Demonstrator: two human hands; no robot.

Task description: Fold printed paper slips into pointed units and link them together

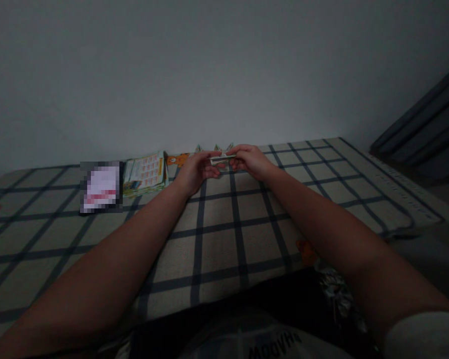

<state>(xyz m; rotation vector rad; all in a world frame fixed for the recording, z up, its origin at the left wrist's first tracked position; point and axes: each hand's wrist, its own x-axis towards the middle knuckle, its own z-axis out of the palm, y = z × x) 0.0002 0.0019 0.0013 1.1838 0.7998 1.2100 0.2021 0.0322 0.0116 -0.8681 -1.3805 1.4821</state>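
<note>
Both my hands are stretched out over the far part of the checked cloth. My left hand (200,172) has its thumb and fingers closed on the left end of a thin, flat card-like piece (223,159). On the same piece's right end, my right hand (250,160) pinches with thumb and forefinger. The piece lies about level between them; its print is too dark to read. Just behind the hands, several small peaked paper-like pieces (198,148) stand up close to the wall, their lower parts hidden.
Left of my hands lies a stack of printed booklets (145,172). Beside it is a dark-edged device with a blurred bright screen (102,185). A plain wall (224,70) rises behind the checked tablecloth (219,249). At the right hangs a dark curtain (426,122).
</note>
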